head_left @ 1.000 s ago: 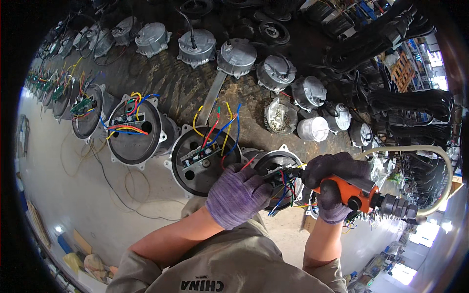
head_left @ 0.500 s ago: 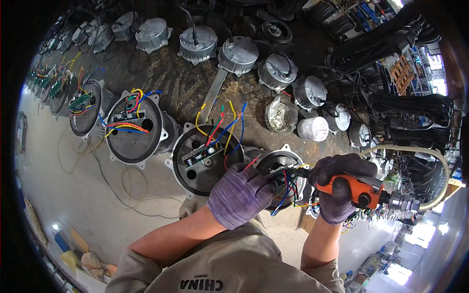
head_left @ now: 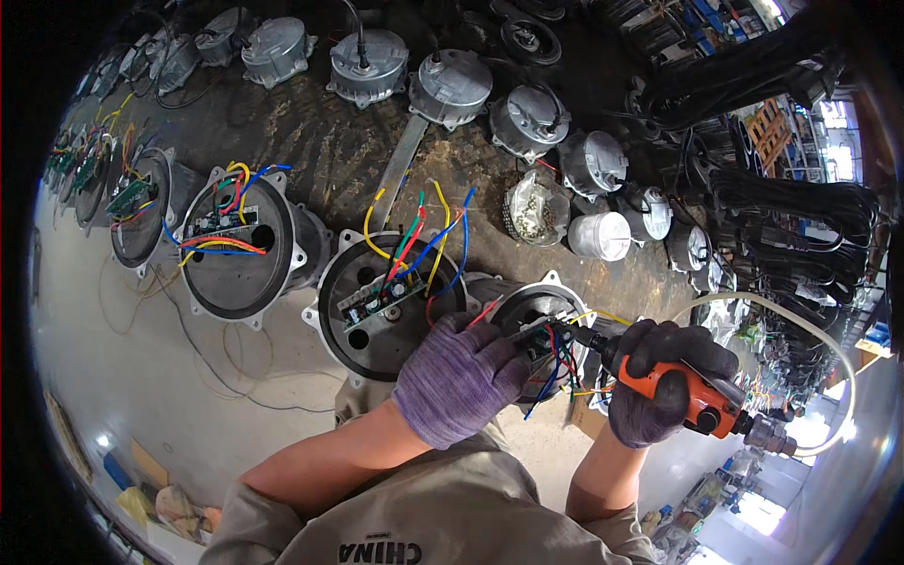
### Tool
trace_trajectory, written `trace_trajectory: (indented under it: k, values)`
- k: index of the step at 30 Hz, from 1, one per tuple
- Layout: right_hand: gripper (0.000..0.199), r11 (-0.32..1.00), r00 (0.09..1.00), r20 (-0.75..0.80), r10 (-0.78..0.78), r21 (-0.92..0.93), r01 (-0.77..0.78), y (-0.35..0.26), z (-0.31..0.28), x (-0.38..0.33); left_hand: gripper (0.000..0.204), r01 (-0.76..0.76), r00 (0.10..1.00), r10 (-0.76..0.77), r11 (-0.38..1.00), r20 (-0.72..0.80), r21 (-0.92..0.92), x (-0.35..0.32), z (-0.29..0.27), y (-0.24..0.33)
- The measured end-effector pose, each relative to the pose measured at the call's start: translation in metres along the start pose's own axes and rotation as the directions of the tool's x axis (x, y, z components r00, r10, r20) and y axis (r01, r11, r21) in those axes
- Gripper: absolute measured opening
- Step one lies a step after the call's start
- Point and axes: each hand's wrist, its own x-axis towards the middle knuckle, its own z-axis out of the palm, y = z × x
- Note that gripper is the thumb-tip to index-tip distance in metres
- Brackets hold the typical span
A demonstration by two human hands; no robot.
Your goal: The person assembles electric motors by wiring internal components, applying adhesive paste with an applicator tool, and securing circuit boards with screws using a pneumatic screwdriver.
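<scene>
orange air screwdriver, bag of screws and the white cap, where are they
orange air screwdriver (head_left: pixel 699 395), head view, on its orange body by the right hand
bag of screws (head_left: pixel 533 209), head view, middle of the bag
white cap (head_left: pixel 600 235), head view, its side

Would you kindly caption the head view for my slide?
Gloved left hand steadies a motor housing while right hand applies an orange pneumatic screwdriver.

right hand (head_left: pixel 670 379) and orange screwdriver (head_left: pixel 692 394) lowered slightly, left hand (head_left: pixel 461 377) shifted marginally downward

Circuit board (head_left: pixel 381 299) in motor housing (head_left: pixel 391 306), left of screwdriver (head_left: pixel 692 391), behind left hand (head_left: pixel 461 377).
</scene>
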Motion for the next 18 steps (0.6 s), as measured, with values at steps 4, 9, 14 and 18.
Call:
trace_trajectory:
  k: [4,9,14,18]
  values:
    - [0.039,1.0,0.999,-0.053,0.008,-0.029,-0.01,0.001,-0.003,-0.003,0.029,-0.001,1.0,0.001,1.0,0.024,0.004,-0.003,0.001,-0.001]
    - [0.037,1.0,0.998,-0.055,0.025,-0.014,-0.026,0.005,-0.009,-0.004,0.03,0.006,1.0,-0.006,1.0,0.024,0.007,-0.004,0.002,0.0]
    - [0.042,0.992,0.992,-0.069,0.105,0.079,-0.1,0.006,-0.03,0.002,0.031,0.004,1.0,-0.004,1.0,-0.007,0.011,-0.005,0.002,0.0]
    - [0.042,0.991,0.994,0.055,0.099,0.09,-0.103,0.008,-0.025,0.008,0.031,0.0,0.999,0.0,1.0,-0.038,0.013,-0.003,0.0,0.001]
